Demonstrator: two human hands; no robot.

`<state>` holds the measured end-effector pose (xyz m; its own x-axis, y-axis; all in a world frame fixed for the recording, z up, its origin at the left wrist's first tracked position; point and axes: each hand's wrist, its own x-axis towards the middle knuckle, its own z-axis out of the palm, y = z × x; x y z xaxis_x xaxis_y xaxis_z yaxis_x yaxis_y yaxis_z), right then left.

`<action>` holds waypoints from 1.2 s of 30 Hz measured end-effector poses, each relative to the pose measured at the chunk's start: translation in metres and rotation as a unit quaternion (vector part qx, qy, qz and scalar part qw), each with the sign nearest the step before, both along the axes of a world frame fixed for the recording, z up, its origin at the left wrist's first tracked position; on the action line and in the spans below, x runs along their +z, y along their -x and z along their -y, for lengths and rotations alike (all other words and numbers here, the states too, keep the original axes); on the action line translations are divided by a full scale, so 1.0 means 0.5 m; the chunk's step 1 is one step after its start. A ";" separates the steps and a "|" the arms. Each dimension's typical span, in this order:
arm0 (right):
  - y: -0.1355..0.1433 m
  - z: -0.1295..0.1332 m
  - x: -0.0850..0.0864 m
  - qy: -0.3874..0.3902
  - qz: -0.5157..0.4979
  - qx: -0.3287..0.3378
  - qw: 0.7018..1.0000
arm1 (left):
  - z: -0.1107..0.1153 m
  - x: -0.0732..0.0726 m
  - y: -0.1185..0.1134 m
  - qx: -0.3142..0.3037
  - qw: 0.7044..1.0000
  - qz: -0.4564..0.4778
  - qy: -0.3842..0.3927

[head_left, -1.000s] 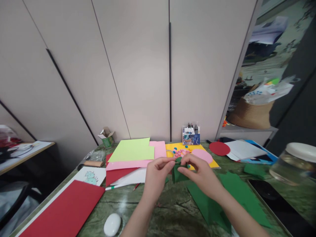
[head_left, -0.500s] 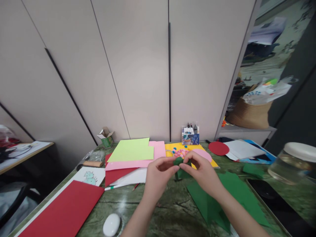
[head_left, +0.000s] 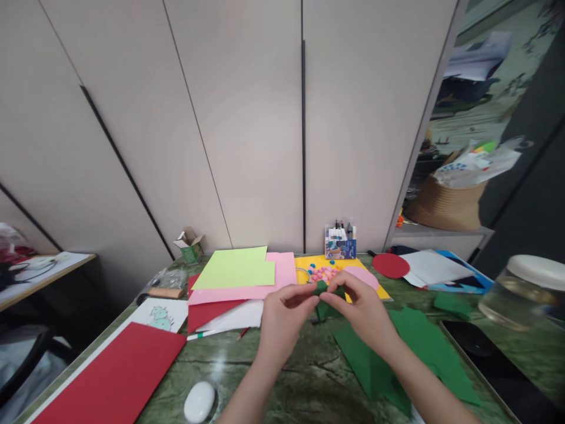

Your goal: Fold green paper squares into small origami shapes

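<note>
Between my two hands, above the table, is a small piece of green paper [head_left: 321, 287], partly hidden by the fingers. My left hand [head_left: 286, 312] pinches its left side between thumb and fingers. On the other side, my right hand [head_left: 359, 303] is closed on the same piece, thumb and index finger pressed together. Some green paper also shows just below the fingertips. Beneath my right forearm lie larger sheets of green paper [head_left: 428, 341]. Behind the hands, small pink balls [head_left: 323, 274] rest on a yellow sheet [head_left: 364, 262].
Lime [head_left: 238, 268], pink and red [head_left: 119, 371] papers lie to the left, with a white oval object [head_left: 199, 402] at the front. A phone [head_left: 498, 371] and a lidded jar [head_left: 521, 291] are at the right. A box of pens [head_left: 340, 244] stands at the back.
The fingers have shifted slightly on the green paper, and the piece shows at a somewhat different angle. Both hands stay in nearly the same place.
</note>
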<state>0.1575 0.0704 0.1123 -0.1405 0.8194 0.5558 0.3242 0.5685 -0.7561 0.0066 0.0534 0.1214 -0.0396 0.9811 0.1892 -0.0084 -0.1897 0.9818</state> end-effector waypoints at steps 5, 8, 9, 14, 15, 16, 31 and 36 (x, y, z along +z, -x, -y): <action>0.003 -0.001 -0.004 0.001 -0.013 -0.006 1.000 | 0.002 -0.002 -0.001 -0.005 1.000 -0.009 -0.008; 0.006 0.000 -0.007 0.001 -0.028 -0.005 1.000 | 0.005 0.001 -0.003 -0.002 1.000 -0.013 -0.011; 0.007 0.001 -0.007 0.002 -0.031 -0.005 0.999 | 0.005 0.002 -0.004 0.000 1.000 -0.015 -0.012; 0.007 0.003 -0.006 0.004 -0.032 -0.007 0.999 | 0.008 0.006 -0.007 0.006 1.000 -0.013 -0.010; 0.007 0.004 -0.005 0.003 -0.034 -0.006 0.999 | 0.008 0.007 -0.008 0.006 1.000 -0.011 -0.008; 0.007 0.004 -0.005 0.003 -0.036 -0.006 0.999 | 0.009 0.007 -0.009 0.007 1.000 -0.009 -0.006; 0.017 0.002 -0.007 0.157 -0.223 0.082 0.959 | 0.006 0.006 -0.003 0.035 0.999 0.039 0.011; 0.019 0.000 -0.015 0.159 -0.248 0.062 0.953 | 0.005 0.007 -0.002 0.023 0.998 0.061 0.015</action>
<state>0.1478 0.0703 0.1050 -0.0316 0.9520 0.3046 -0.1739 0.2948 -0.9396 0.0077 0.0508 0.1251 -0.1050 0.9829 0.1511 -0.1206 -0.1634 0.9792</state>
